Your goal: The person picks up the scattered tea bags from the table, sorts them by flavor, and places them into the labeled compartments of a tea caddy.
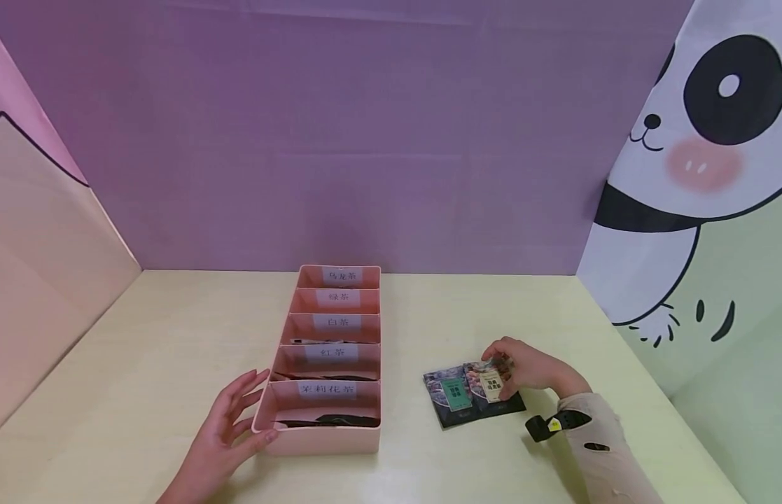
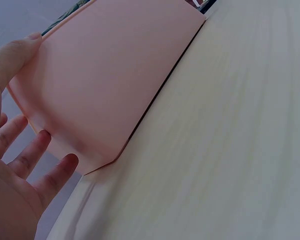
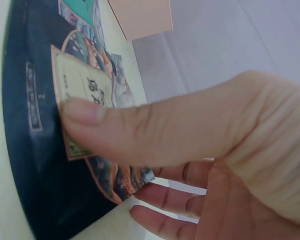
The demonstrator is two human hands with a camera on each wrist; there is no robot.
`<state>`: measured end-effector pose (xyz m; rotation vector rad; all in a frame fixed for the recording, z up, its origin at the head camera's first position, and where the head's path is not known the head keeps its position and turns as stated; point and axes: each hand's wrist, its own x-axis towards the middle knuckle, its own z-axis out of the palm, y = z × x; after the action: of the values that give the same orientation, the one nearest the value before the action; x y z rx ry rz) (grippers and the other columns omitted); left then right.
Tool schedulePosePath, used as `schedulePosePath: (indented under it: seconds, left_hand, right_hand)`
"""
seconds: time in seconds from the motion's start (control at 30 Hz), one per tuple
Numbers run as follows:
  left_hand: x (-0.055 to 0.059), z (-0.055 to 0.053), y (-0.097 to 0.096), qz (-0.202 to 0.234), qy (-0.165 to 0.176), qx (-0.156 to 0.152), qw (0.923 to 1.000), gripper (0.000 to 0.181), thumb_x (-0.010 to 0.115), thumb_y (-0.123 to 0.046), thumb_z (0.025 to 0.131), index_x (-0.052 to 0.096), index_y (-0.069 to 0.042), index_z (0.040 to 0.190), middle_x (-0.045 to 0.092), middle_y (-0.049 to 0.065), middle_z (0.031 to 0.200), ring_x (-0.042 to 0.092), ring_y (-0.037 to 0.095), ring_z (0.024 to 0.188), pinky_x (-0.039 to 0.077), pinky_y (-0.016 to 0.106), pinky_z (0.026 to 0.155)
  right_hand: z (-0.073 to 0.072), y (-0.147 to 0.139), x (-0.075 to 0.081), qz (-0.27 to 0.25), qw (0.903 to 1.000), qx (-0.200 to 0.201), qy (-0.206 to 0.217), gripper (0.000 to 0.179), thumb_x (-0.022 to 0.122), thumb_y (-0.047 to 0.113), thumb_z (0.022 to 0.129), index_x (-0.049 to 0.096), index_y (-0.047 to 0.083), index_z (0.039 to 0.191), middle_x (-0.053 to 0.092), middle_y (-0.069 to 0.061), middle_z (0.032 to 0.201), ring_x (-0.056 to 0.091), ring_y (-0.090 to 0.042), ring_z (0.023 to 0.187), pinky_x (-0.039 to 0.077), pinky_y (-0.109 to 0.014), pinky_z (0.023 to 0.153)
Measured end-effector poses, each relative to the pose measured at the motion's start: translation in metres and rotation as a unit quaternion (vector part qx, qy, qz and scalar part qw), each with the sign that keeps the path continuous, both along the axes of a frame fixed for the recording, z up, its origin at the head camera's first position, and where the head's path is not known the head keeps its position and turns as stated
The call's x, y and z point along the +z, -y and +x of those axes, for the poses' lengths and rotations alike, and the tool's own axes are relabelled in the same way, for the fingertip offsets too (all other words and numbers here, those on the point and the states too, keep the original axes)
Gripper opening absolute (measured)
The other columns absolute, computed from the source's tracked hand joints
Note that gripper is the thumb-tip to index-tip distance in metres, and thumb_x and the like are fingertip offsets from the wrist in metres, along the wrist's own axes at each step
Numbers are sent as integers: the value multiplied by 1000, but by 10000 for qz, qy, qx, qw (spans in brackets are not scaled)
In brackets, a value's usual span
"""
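Note:
A long pink box (image 1: 321, 441) has a row of compartments with white paper labels in Chinese characters. At its front left corner is my left hand (image 1: 220, 434), thumb at the rim and spread fingers against the side. Dark tea sachets (image 1: 346, 420) lie in the front compartment. To the right of the box, a sachet with a cream label (image 1: 491, 386) lies beside one with a green label (image 1: 454, 395). My right hand (image 1: 529, 367) pinches the cream-label sachet, thumb over its label and fingers at its far edge; in the right wrist view the fingertips are partly hidden.
Flat packets (image 1: 318, 341) show in the third compartment from the back, and dark ones (image 1: 346, 378) in the fourth. A purple backdrop (image 1: 365, 140) stands behind the pale table (image 1: 195, 336). A panda-printed panel (image 1: 674, 182) borders the right side.

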<state>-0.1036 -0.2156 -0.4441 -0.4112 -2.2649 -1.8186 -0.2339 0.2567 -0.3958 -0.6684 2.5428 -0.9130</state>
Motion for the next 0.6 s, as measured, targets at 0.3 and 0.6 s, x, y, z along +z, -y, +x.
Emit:
schedulePosePath:
  seconds: [0.3, 0.6]
  left_hand:
    - [-1, 0, 0, 93, -95, -47, 9999, 81, 70, 13, 84, 29, -5, 151, 46, -18, 146, 47, -5, 122, 42, 10, 89]
    - [-2, -2, 0, 214, -191, -119, 9995, 80, 69, 15, 84, 31, -7, 151, 46, -18, 145, 48, -4, 121, 43, 10, 90]
  right_hand:
    - [-1, -3, 0, -143, 9999, -7, 83, 53, 84, -6, 71, 59, -1, 118, 51, -8, 109, 50, -24, 94, 49, -38, 80]
    - [-3, -7, 1, -389, 9991, 68, 182, 50, 79, -11, 71, 59, -1, 115, 50, -9, 102, 49, -22, 80, 48, -34, 68]
